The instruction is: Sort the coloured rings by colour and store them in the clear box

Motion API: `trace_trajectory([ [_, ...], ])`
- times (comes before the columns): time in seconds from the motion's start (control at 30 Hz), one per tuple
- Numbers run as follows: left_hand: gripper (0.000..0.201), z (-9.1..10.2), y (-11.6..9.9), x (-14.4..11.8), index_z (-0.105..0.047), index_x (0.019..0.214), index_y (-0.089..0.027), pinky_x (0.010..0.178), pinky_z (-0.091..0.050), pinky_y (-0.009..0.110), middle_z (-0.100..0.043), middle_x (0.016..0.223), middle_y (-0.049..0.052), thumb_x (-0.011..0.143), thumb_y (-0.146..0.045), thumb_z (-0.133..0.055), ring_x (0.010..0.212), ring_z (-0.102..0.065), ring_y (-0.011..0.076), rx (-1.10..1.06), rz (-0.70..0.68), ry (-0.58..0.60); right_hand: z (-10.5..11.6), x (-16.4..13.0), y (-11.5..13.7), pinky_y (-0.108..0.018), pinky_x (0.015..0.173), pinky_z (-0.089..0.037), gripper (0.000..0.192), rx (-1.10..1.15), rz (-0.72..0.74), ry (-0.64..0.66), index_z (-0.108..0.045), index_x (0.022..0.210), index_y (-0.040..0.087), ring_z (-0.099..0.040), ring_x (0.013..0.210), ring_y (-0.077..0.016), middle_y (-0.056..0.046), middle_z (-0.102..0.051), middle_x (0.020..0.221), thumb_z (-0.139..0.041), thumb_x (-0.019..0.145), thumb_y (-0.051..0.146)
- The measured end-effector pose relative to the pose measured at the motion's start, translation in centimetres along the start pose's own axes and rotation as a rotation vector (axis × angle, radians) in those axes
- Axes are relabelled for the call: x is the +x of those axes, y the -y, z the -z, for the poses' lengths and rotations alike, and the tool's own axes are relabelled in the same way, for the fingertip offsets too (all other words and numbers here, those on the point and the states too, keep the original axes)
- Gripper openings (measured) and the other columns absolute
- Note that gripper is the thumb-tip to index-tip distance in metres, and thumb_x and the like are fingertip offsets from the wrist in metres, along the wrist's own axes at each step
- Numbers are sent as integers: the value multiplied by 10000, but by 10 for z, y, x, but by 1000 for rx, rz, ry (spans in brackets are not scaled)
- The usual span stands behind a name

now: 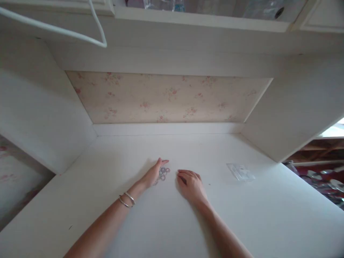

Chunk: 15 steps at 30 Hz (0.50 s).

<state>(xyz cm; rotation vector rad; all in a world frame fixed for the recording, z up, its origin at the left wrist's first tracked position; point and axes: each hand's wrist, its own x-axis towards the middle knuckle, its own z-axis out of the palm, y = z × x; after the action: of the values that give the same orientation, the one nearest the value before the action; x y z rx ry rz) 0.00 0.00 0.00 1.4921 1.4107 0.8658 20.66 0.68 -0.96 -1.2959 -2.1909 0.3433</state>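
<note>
Several small, thin rings (163,173) in grey and reddish tones lie in a loose cluster on the white surface; what kind they are is too small to tell. My left hand (152,175) stands on its edge along the cluster's left side, fingers stretched out and apart, hiding part of the rings. Two silver bangles (127,200) circle that wrist. Just right of the rings, my right hand (191,183) rests on the surface. Its fingers are bent and drawn together towards the thumb around a dark gap; anything between the fingertips is hidden.
A clear plastic packet (240,172) lies to the right on the white counter (161,229). White side panels and a cabinet (201,19) overhead enclose the space. A white cable (53,28) hangs at upper left. Shelves with shiny items (322,179) stand at far right.
</note>
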Motion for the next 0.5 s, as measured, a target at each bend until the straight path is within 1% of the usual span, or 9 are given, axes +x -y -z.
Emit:
trace_trajectory([
  [0.07, 666, -11, -6, -1, -448, 1313, -254, 1013, -371, 339, -416, 1408, 47, 911, -564, -16, 1293, -383, 147, -123, -1, -13, 0, -1, 0, -332, 946, -363, 255, 9, 5, -3, -695, 948, 291, -574, 1036, -169, 4, -668, 1083, -458, 854, 276],
  [0.13, 657, -14, -9, -1, -477, 1281, -217, 1026, -359, 319, -434, 1396, 65, 923, -536, -28, 1294, -380, 139, -220, -4, -70, 1, -2, 0, -325, 950, -362, 257, 23, 13, -5, -696, 943, 286, -576, 1033, -166, 5, -670, 1076, -455, 856, 275],
  [0.23, 563, -2, -6, -10, -517, 1212, -152, 985, -403, 320, -530, 1300, 110, 938, -465, -138, 1201, -489, 160, -236, 13, -216, 2, -3, -2, -309, 953, -363, 258, 53, 27, -5, -694, 946, 272, -579, 1026, -162, -3, -671, 1068, -450, 862, 287],
  [0.27, 493, 5, -4, -16, -536, 1175, -144, 954, -427, 324, -565, 1248, 114, 929, -429, -218, 1142, -533, 171, -172, 12, -257, 2, -3, -3, -305, 946, -370, 260, 64, 23, -6, -691, 951, 266, -583, 1016, -163, -8, -673, 1060, -447, 863, 288],
  [0.33, 327, 20, 0, -32, -597, 1059, -161, 882, -460, 334, -621, 1112, 92, 861, -350, -418, 997, -588, 189, 98, 4, -290, 3, -2, -5, -299, 917, -390, 261, 81, -2, -7, -682, 966, 249, -589, 987, -168, -21, -676, 1041, -444, 864, 284],
  [0.37, 263, 26, 2, -41, -623, 998, -172, 861, -462, 335, -630, 1047, 78, 821, -307, -483, 941, -589, 190, 254, -34, -275, 3, -2, -6, -298, 900, -400, 260, 84, -21, -7, -677, 971, 240, -590, 974, -172, -28, -676, 1033, -446, 862, 281],
  [0.4, 219, 30, 4, -50, -640, 960, -185, 855, -456, 329, -629, 1002, 66, 793, -265, -522, 921, -580, 188, 387, -94, -214, 3, -1, -6, -300, 888, -406, 257, 83, -39, -6, -674, 974, 232, -590, 965, -176, -34, -676, 1027, -449, 859, 280],
  [0.47, 157, 32, 6, -67, -651, 905, -209, 865, -436, 327, -617, 948, 48, 775, -236, -567, 932, -558, 191, 582, -183, -112, 3, -1, -6, -310, 886, -404, 252, 73, -53, 0, -671, 978, 225, -585, 967, -186, -44, -674, 1022, -465, 852, 295],
  [0.5, 141, 30, 6, -73, -646, 900, -213, 867, -429, 327, -610, 935, 44, 786, -243, -569, 936, -550, 192, 649, -205, -106, 3, -1, -6, -318, 894, -397, 250, 66, -47, 5, -670, 981, 226, -581, 975, -191, -46, -672, 1023, -474, 848, 306],
])
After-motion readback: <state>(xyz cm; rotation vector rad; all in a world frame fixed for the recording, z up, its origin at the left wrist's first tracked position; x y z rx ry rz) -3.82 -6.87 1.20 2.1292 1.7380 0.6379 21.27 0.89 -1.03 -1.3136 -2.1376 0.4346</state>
